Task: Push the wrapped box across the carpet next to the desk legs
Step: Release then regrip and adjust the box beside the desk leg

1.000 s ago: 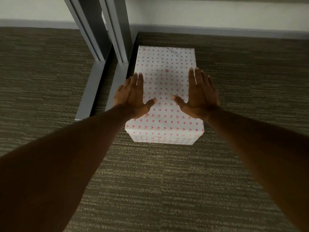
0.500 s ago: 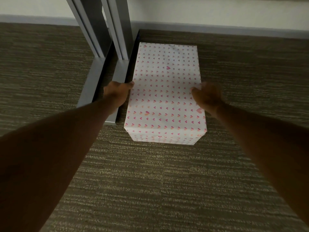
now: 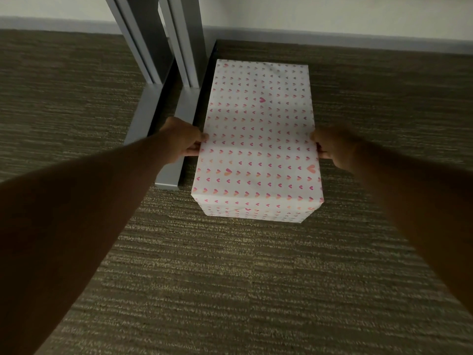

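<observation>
The wrapped box, in white paper printed with small pink and orange hearts, lies lengthwise on the brown striped carpet. Its left side runs along the flat foot of the grey desk legs. My left hand presses against the box's left side, squeezed between box and desk foot, fingers hidden down the side. On the opposite side my right hand grips the box's right edge at about the same depth.
A second grey desk leg with its own flat foot stands just left of the first. A white wall with a grey baseboard runs behind the box's far end. Carpet spreads right of the box and toward me.
Both hands left the top of the box, where they lay flat with fingers spread, and dropped to its left and right sides. The box lies in much the same place by the desk foot.
</observation>
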Demonstrator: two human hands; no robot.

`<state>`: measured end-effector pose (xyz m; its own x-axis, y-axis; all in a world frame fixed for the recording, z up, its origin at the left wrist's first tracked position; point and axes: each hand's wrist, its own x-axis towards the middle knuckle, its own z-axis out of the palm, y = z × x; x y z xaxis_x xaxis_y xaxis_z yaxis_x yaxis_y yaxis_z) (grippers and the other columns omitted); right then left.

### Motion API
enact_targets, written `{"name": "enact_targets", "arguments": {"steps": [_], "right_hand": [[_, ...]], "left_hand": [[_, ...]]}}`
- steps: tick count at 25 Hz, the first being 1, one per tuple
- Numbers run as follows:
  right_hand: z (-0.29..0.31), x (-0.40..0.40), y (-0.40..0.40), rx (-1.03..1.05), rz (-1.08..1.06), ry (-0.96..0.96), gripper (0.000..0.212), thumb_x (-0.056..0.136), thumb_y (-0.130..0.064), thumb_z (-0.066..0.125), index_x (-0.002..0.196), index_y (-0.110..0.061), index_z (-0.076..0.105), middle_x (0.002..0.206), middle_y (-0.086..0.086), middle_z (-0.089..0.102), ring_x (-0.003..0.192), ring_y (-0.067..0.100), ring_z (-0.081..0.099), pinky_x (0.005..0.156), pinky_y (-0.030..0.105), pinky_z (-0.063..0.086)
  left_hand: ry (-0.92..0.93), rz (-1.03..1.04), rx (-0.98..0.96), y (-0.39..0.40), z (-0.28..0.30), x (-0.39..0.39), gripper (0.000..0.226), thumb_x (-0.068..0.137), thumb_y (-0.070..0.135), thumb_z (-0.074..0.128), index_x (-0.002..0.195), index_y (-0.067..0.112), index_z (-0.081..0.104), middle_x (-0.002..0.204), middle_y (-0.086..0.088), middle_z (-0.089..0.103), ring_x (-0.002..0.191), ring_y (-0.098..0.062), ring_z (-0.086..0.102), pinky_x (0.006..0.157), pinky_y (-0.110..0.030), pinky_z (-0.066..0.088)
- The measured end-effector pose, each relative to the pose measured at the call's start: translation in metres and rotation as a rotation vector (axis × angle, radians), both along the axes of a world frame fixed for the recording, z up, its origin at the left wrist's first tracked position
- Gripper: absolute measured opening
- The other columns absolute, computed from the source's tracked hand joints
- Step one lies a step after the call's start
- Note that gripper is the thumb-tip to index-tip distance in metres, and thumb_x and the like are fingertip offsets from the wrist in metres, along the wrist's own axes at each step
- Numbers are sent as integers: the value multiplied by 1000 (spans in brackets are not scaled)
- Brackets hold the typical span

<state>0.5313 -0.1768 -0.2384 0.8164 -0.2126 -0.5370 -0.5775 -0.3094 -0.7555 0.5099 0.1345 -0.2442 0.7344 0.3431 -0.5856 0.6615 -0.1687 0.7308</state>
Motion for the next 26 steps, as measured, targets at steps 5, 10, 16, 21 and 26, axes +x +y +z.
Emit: {"name": "enact_targets", "arguments": {"steps": [5,10,16,21,26], "right_hand": [[9,-1,-4,51,58,60,28,94,-9,57,123,-7,56,115,11,60,92,20,61,58,26,48],[7,2,-2,62,71,52,16,93,-7,59,109,-10,58,108,9,61,92,19,61,59,28,51],[3,17,16,75,62,39,10,92,-9,60,98,-17,60,95,3,63,81,15,63,57,27,52],[1,36,32,93,97,15,9,93,-9,59,92,-19,59,96,2,64,81,15,64,56,28,52],[-3,42,48,123,116,-10,8,94,-10,58,96,-17,59,94,1,63,82,15,63,58,27,52]], "left_hand": [[-12,-65,-18,0,1,4,19,78,5,76,90,4,61,89,-9,70,78,-21,72,53,-29,60],[-30,-31,-18,3,8,5,17,80,5,75,91,4,61,89,-9,70,80,-20,71,49,-25,58],[-65,27,-12,16,12,7,19,82,6,73,96,5,60,85,-6,68,72,-14,68,41,-21,53],[-80,45,14,31,14,18,34,82,8,74,113,3,60,98,-9,69,79,-17,69,42,-21,53],[-84,35,37,45,13,25,38,83,10,72,118,5,61,101,-8,68,81,-16,68,50,-22,54]]}}
